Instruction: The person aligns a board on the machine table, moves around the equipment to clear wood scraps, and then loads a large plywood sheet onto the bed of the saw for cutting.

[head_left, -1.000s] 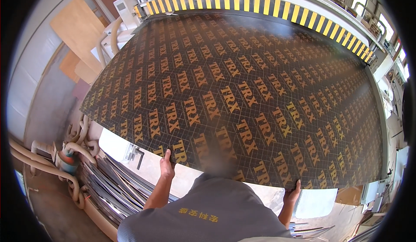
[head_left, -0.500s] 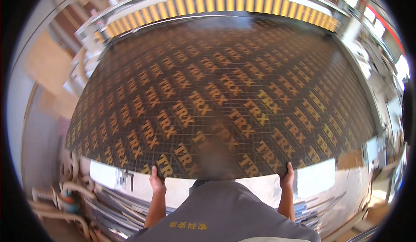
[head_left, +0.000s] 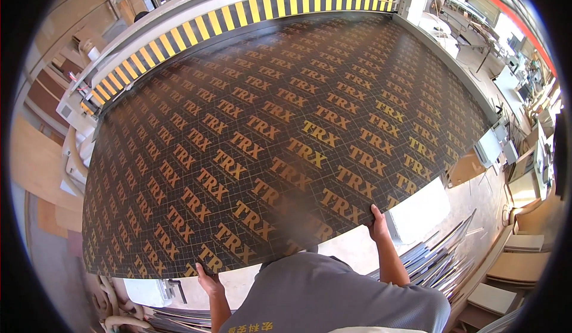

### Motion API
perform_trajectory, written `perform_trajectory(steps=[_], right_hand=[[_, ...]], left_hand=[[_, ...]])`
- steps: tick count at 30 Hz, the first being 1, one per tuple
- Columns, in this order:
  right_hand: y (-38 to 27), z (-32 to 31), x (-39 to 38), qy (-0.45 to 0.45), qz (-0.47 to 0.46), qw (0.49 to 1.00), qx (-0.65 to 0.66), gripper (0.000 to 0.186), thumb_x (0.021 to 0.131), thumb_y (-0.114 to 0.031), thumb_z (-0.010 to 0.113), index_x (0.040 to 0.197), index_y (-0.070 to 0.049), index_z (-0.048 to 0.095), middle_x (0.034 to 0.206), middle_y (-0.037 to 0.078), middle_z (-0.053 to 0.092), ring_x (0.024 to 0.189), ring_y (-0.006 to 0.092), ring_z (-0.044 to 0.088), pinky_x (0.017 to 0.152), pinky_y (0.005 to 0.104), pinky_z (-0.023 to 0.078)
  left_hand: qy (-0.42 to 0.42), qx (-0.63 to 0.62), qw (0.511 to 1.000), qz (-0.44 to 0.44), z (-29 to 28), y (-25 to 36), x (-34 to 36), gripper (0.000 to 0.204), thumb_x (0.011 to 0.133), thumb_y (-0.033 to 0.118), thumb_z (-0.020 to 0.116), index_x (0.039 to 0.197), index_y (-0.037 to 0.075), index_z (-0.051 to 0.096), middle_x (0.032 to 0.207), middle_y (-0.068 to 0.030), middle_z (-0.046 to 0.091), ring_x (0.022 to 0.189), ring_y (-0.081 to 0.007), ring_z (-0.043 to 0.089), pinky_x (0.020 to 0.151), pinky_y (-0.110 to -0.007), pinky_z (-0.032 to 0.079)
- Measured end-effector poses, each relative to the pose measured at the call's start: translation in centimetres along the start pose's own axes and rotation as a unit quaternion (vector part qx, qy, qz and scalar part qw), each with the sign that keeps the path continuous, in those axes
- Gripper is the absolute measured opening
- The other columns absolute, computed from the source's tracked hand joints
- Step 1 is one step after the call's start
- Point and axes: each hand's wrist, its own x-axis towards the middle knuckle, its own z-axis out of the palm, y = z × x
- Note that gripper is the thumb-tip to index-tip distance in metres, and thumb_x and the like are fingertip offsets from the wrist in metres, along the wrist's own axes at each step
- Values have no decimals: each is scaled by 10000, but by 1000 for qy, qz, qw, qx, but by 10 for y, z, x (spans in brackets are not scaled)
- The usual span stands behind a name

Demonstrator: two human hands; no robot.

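A large dark sheet panel with repeated orange and yellow print spreads out in front of me, and its far edge reaches the machine's striped beam. My left hand grips the panel's near edge, thumb on top and fingers hidden beneath. Farther right along the same edge, my right hand holds it the same way. Both forearms come up beside my grey shirt. A blurred smear covers part of the panel close to my body.
A yellow-and-black striped beam spans the far side. White supports show under the near edge. Long thin strips lie on the floor at right, near stacked board pieces. Pale hoses hang at left; a grey box sits by the right corner.
The view has turned, so the panel and beam now slant, left side lower. Both hands keep their hold on the near edge; the right one appears higher, the left one lower.
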Motion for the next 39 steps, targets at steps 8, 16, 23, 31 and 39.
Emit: perform_trajectory(steps=[8,16,23,31,39], right_hand=[[-4,9,-3,16,-7,1000,1,344,998,-380,621,1146,-70,608,799,19,611,605,120,475,585,285,390],[-8,21,-13,26,-7,999,23,334,1008,-360,599,1152,-60,614,809,28,622,589,120,479,573,282,412],[-3,6,2,43,-23,997,57,428,1011,-329,599,1294,-11,558,983,90,702,718,178,649,623,313,519],[18,-11,14,-38,105,993,48,427,1019,-323,628,1326,-26,601,1221,95,680,1052,234,690,863,373,587],[43,-94,35,-38,125,991,19,533,1018,-484,632,1289,-25,638,1129,81,709,928,212,669,813,320,525]], left_hand=[[1,-14,1000,11,3,-2,0,535,1039,449,624,1341,8,588,1253,-117,668,1110,-252,652,940,-382,539],[2,-31,999,29,8,3,-6,548,1049,451,603,1328,-21,599,1230,-127,684,1080,-251,674,906,-369,555],[1,-29,999,32,17,-10,8,538,1041,453,619,1324,-4,604,1226,-108,687,1066,-239,677,892,-372,562],[3,-16,1000,22,-36,-10,-11,586,1018,501,613,1381,41,611,1275,-119,701,1131,-245,698,951,-377,586],[12,464,885,43,28,32,-73,376,967,356,726,805,18,701,791,-139,727,702,-247,721,663,-389,565]])
